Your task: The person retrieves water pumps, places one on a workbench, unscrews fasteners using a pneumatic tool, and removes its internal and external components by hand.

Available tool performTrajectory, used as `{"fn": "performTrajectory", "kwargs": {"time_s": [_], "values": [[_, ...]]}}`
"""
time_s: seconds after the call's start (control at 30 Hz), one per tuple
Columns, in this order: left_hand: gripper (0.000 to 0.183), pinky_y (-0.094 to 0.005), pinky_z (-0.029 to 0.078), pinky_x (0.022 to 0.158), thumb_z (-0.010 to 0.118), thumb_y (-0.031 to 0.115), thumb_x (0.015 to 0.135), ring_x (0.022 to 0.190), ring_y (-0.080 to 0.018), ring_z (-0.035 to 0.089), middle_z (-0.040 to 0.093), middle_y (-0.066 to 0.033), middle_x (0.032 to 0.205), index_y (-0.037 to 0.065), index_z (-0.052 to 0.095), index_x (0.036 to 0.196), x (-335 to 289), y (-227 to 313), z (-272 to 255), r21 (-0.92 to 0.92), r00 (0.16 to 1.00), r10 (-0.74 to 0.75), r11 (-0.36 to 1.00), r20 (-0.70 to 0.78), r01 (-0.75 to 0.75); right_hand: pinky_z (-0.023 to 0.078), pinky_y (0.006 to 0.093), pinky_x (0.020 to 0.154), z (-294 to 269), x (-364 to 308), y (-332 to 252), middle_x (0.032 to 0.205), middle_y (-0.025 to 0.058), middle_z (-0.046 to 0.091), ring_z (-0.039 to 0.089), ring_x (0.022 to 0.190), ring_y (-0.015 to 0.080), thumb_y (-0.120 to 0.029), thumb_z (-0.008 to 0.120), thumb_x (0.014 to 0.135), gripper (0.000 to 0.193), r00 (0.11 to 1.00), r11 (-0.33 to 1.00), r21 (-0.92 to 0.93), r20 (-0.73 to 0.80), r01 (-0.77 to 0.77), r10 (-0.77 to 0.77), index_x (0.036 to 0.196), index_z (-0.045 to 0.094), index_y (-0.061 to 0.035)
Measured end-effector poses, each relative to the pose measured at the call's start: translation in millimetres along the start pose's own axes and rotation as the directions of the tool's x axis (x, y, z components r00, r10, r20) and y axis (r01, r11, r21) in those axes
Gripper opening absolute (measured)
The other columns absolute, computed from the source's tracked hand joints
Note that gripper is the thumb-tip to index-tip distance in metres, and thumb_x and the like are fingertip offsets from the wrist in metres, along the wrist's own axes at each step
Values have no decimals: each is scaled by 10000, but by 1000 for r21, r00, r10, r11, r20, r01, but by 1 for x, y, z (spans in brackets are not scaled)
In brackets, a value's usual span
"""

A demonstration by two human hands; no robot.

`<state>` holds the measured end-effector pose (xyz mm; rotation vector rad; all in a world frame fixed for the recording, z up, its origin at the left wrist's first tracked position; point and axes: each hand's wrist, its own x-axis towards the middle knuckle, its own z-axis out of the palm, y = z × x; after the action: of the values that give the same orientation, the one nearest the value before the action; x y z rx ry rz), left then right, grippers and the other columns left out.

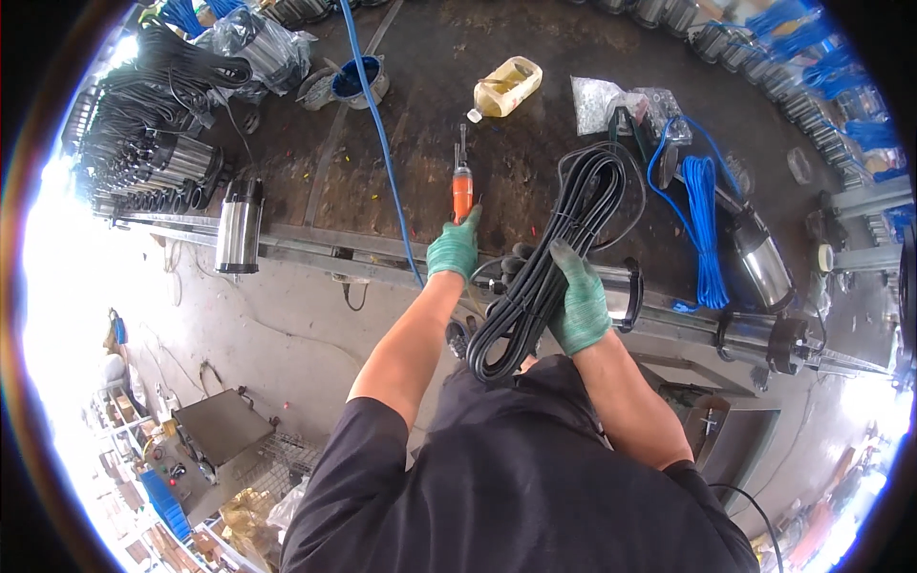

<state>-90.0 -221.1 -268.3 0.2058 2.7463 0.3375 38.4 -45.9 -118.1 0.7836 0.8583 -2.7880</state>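
My left hand (454,250), in a green glove, is closed round the lower end of an orange power screwdriver (462,191). Its thin metal tip points away from me over the bench. In my right hand (580,304), also gloved in green, is a long bundle of black cable (564,253), tilted across the bench's front edge. The thumb lies over the bundle; the other fingers are mostly hidden behind it. Just right of that hand lies a steel cylinder (621,294), partly covered by the glove. A blue hose (375,124) runs down past my left hand.
On the dark bench (420,57) are a yellowish bottle (506,88) on its side, a blue-lined pot (358,81) and clear plastic bags (626,105). A coiled blue cable (704,229) lies by another steel cylinder (761,258). Black cables (143,86) and several cylinders crowd the left.
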Motion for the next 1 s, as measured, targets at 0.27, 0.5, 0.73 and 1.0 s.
{"fn": "performTrajectory", "kwargs": {"time_s": [0.27, 0.5, 0.73, 1.0], "values": [[667, -546, 577, 766, 466, 85, 977, 873, -440, 709, 621, -244, 1099, 427, 394, 1546, 24, -97, -35, 133, 983, 181, 975, 5, -180, 557, 529, 992, 42, 37, 23, 1171, 172, 661, 651, 1160, 387, 43, 575, 792, 460, 985, 964, 241, 107, 109, -139, 1240, 550, -57], [691, -543, 576, 782, 459, 84, 995, 899, -425, 716, 620, -218, 1137, 461, 341, 1562, 41, -236, -55, 213, 995, 95, 974, -45, -83, 566, 451, 880, 78, 114, 72, 1008, 56, 633, 651, 934, 260, 84, 596, 857, 338, 958, 934, 233, -165, 270, -236, 1128, 566, -115], [532, -541, 559, 759, 509, 188, 1013, 882, -419, 690, 646, -187, 1110, 432, 485, 1485, 57, -292, -81, 213, 982, 138, 971, -131, -108, 532, 416, 781, 53, 212, 114, 1052, 47, 661, 633, 907, 220, -186, 752, 909, 371, 799, 969, -133, -548, 209, -248, 1242, 589, -178], [703, -532, 567, 814, 524, 31, 923, 1020, -386, 683, 594, -185, 1248, 419, 468, 1506, 52, -301, -101, 333, 981, 196, 926, -19, -178, 635, 453, 728, 78, 125, 99, 1220, 184, 620, 714, 830, 318, -114, 637, 965, 686, 969, 944, -329, -232, 5, -86, 1557, 295, -169]]}}
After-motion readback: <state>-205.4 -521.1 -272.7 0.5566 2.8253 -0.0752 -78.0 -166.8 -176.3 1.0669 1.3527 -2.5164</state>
